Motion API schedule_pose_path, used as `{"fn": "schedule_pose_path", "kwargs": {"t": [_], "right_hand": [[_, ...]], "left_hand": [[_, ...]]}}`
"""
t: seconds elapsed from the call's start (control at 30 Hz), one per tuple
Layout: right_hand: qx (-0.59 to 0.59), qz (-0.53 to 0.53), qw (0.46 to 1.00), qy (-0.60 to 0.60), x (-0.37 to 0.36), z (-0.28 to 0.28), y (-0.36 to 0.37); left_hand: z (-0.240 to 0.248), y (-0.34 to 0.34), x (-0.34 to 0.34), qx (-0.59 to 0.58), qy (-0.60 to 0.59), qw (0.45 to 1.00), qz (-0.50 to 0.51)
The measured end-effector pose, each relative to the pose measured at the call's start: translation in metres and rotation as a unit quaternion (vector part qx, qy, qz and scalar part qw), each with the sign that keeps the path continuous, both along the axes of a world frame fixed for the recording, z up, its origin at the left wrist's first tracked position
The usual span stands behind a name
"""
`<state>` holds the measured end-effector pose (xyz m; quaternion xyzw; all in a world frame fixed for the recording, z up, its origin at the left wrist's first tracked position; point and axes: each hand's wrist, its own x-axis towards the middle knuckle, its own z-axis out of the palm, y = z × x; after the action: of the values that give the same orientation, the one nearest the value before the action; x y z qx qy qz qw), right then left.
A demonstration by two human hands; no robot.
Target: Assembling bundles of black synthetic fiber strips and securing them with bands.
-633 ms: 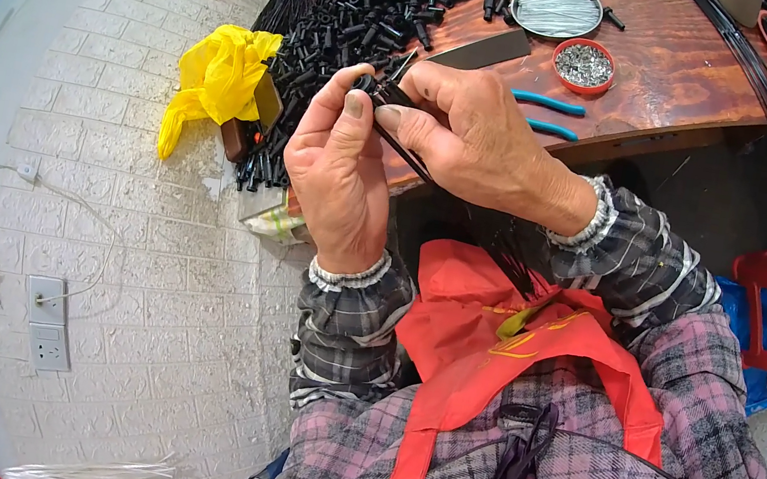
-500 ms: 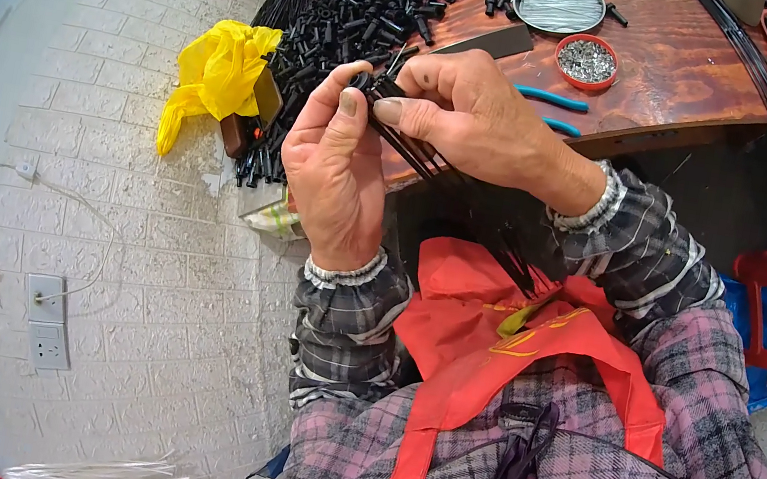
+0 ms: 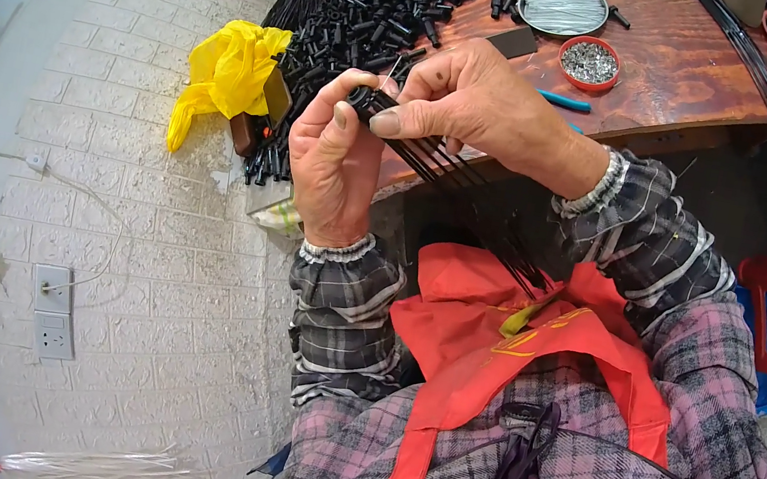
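Observation:
My left hand is closed around a short black tubular fitting, its open ring end showing between thumb and forefinger. Against it my right hand pinches, thumb on the fitting's side; its fingertips are partly hidden. A thin pale strand stands up between the two hands. From under the right hand several thin black strands trail down to a red cloth bag on my lap. Whether they are joined to the fitting I cannot tell.
Beyond my hands a heap of black fittings covers part of the wooden table. A round dish of clear strands, a red dish of small metal pieces and blue-handled pliers lie right. A yellow plastic bag hangs left.
Both hands stay together on the fitting, with the right thumb slightly lower. The right hand now covers more of the pliers and the dark flat bar. A pale strand shows more clearly between the fingers.

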<state>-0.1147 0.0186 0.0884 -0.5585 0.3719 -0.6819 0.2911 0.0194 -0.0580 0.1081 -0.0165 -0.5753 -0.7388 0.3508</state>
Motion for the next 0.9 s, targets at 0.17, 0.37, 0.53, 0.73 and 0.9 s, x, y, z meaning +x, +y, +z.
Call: {"fn": "schedule_pose_path", "kwargs": {"t": [0.17, 0.37, 0.53, 0.73, 0.9], "right_hand": [[0.082, 0.069, 0.994, -0.009, -0.005, 0.009, 0.009], [0.097, 0.074, 0.992, -0.031, -0.005, 0.012, 0.015], [0.108, 0.048, 0.993, -0.01, 0.0, 0.017, 0.02], [0.089, 0.019, 0.996, 0.012, 0.003, 0.021, 0.024], [0.146, 0.074, 0.986, 0.007, -0.002, 0.03, 0.025]], "left_hand": [[0.002, 0.003, 0.0, -0.05, 0.022, 0.998, -0.009], [-0.001, 0.002, -0.002, -0.045, 0.027, 0.999, -0.011], [-0.007, -0.01, -0.004, -0.086, 0.063, 0.992, -0.074], [-0.004, 0.0, -0.001, -0.106, 0.041, 0.993, -0.042], [-0.007, -0.005, -0.002, -0.099, 0.052, 0.991, -0.076]]}}
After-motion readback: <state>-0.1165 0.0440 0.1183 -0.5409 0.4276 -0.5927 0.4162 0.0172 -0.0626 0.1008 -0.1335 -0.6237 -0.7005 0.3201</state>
